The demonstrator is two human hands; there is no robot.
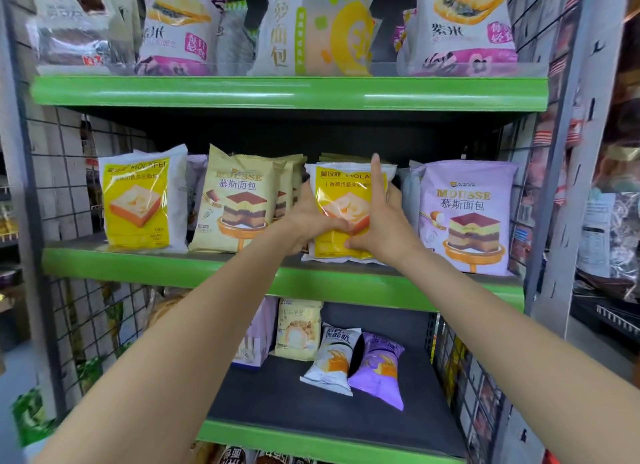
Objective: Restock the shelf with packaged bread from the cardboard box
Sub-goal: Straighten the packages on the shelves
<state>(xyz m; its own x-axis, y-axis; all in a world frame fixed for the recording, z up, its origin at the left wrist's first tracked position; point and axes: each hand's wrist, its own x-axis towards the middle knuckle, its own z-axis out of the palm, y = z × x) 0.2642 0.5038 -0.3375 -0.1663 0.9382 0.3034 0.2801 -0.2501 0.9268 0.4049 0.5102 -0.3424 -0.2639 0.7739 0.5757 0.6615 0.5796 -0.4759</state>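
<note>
Two bare hands stand a yellow bread packet (341, 210) upright on the green-edged middle shelf (166, 261), in the gap between a cream mousse-bread packet (239, 200) and a lilac mousse-bread packet (465, 217). The left hand (308, 217) curls round the packet's left edge, thumb across the lower front; the right hand (381, 217) grips the right side, its forefinger laid straight up the face, seemingly to steady the soft bag so its label faces out. Both grips are clamped on the packet, whose base appears to touch the shelf, though the hands hide part of it. A matching yellow packet (138, 200) stands at the far left of the same row. The lower shelf (311, 443) holds only a few packets; the cardboard box is out of view
</note>
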